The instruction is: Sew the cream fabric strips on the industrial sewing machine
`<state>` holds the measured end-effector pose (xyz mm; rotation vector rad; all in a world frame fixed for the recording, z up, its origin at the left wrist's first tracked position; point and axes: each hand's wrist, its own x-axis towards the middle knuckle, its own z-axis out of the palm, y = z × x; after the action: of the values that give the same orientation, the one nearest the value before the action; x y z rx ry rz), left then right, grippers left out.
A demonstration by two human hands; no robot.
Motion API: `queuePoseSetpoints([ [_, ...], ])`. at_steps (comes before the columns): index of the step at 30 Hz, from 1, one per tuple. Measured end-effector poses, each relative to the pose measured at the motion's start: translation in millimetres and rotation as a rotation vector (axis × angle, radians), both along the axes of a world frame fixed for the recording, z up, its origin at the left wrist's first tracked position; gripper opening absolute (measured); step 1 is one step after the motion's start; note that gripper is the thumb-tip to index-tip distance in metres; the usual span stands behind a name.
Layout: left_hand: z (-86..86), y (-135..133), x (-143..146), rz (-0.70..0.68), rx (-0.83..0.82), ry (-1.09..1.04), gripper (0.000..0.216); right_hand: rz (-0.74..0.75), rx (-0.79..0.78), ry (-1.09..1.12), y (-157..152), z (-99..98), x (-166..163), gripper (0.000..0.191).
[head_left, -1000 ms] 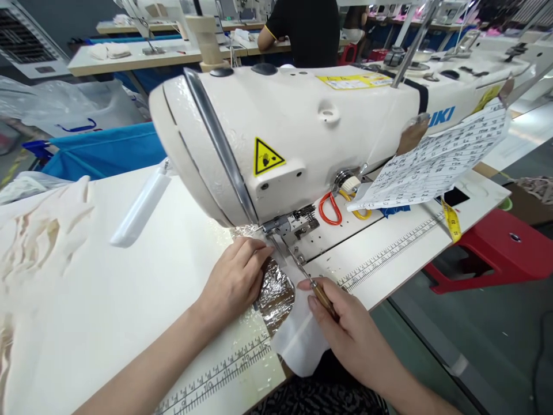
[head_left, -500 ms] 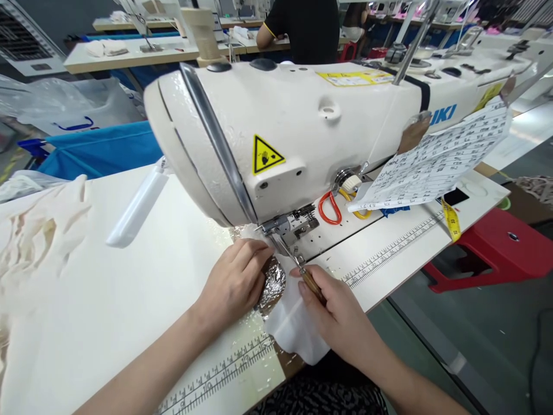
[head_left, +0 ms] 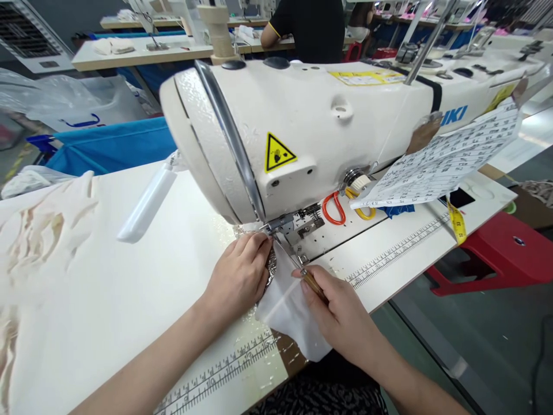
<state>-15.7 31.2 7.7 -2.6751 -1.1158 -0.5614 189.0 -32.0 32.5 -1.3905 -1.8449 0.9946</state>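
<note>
A white sewing machine (head_left: 306, 121) stands across the table, its presser foot (head_left: 280, 223) low over the work. Under that foot runs a piece of thin white fabric (head_left: 296, 317), which hangs down over the table's front edge. My left hand (head_left: 239, 274) pinches the fabric just left of the foot, fingers bent together. Shiny crinkled material (head_left: 271, 264) shows beside those fingers. My right hand (head_left: 341, 305) is closed around a wooden-handled awl (head_left: 314, 286); its metal shaft slants up to the left, the tip close to the foot. The exact tip contact is hidden.
Cream fabric pieces (head_left: 47, 230) and a white tube-like object (head_left: 147, 204) lie on the left. Red-handled scissors (head_left: 334, 208), a yellow tape measure (head_left: 456, 222) and a written paper sheet (head_left: 444, 167) are right. A red stool (head_left: 496, 253) stands beside the table. Another person (head_left: 309, 29) sits beyond.
The fabric's lower part has shifted left, covering much of the shiny material that showed before. My left hand has closed in on the foot. The awl stays in my right hand; the view has shifted slightly.
</note>
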Motion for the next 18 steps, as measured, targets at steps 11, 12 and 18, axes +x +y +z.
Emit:
queuePoseSetpoints([
  [11,8.6,10,11,0.049,-0.047,0.028,0.023,0.216,0.450,0.030,-14,14.8,-28,0.029],
  [12,9.3,11,12,0.087,-0.058,0.057,0.024,0.238,0.496,0.024,-16,16.0,-31,0.029],
  [18,4.3,19,7,0.219,-0.209,-0.291,0.027,0.166,0.445,-0.089,-22,7.1,-22,0.026],
])
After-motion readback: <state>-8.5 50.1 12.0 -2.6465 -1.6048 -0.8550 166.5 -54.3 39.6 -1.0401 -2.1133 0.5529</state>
